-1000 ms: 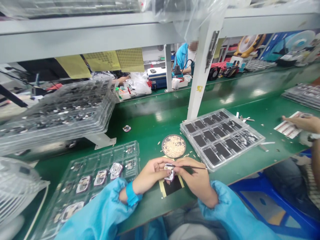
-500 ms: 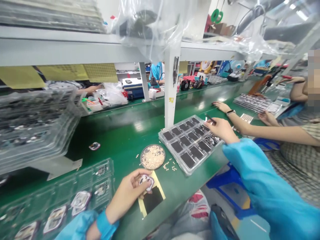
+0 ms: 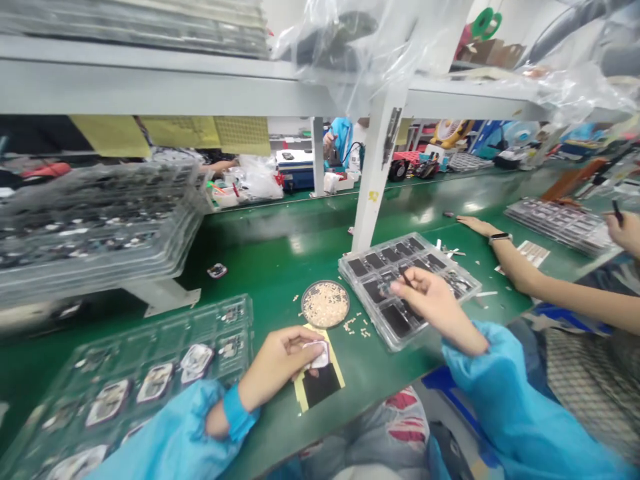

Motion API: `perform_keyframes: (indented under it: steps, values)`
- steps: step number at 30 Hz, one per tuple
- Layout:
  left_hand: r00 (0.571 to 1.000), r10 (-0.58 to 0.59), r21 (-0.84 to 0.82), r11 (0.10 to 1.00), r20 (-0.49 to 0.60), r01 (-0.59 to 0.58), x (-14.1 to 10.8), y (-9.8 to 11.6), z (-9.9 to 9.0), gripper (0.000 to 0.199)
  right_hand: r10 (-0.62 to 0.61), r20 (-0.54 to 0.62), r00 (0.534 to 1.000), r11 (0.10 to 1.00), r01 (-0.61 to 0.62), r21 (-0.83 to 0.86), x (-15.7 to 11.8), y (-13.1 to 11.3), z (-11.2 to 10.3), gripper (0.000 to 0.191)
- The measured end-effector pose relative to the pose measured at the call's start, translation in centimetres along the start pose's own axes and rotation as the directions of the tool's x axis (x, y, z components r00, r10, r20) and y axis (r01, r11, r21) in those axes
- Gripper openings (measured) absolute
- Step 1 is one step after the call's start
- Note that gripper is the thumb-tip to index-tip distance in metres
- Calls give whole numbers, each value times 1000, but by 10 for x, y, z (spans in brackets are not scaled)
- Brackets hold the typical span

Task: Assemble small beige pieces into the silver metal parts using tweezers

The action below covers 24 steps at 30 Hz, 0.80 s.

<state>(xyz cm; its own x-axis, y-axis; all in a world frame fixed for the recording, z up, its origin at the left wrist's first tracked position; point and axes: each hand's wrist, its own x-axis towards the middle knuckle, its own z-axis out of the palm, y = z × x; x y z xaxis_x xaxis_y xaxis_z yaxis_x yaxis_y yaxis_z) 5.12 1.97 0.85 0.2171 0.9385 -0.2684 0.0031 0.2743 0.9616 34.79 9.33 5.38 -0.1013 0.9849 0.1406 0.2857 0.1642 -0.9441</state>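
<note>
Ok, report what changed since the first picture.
The right hand moved rightward from the small part to above the clear tray, keeping its dark tool. A co-worker's hand, earlier at the printed sheet, now reaches past it. The left hand still holds the part.

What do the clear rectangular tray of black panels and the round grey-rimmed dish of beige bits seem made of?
Tray: probably rigid, glossy plastic; its see-through walls catch highlights. Dish: perhaps plastic; its thin grey rim leaves metal possible, its finish unclear.
</note>
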Motion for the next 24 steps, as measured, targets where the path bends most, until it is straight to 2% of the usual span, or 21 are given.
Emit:
perform_keyframes:
  steps: [4, 9, 12, 17, 24]
  values:
    - [1000, -8, -32, 999, -31, 7, -2, -1, -2, 45, -11, 203, 979, 991, -16, 130, -33, -6, 56, 30]
    - [996, 62, -184, 980, -63, -72, -3, 0, -5, 47, 51, 318, 947, 981, -107, 162, -50, 8, 93, 26]
    - [991, 115, -183, 975, -67, -126, -5, 0, -5, 46, 91, 326, 941, 982, -139, 126, -52, 12, 106, 28]
    - [986, 149, -75, 985, -70, -154, -4, -5, -2, 52, 119, 301, 946, 975, -168, 143, -51, 13, 120, 31]
    - [981, 176, 99, 981, -78, -168, -7, -5, -1, 54, 164, 261, 951, 966, -208, 153, -45, 12, 124, 34]
